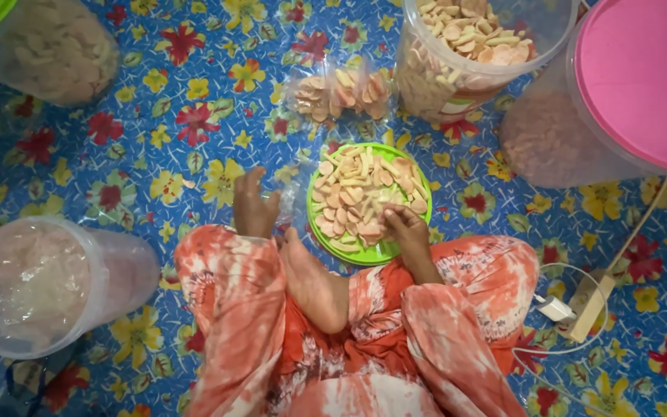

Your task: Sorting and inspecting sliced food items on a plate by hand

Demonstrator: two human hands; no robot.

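A green plate (364,252) heaped with pale and orange crackers (364,193) lies on the flowered mat in front of my crossed legs. My right hand (404,225) rests on the plate's near right edge, its fingers curled on some crackers. My left hand (255,202) is left of the plate and holds a clear small plastic bag (291,197) against the mat. A filled clear bag of crackers (341,91) lies beyond the plate.
An open clear tub of crackers (465,46) stands at the back. A pink-lidded tub (627,85) is at right, a green-lidded jar (32,42) at back left, a clear tub (40,282) at left. A power strip with a white plug (584,305) lies right of my knee.
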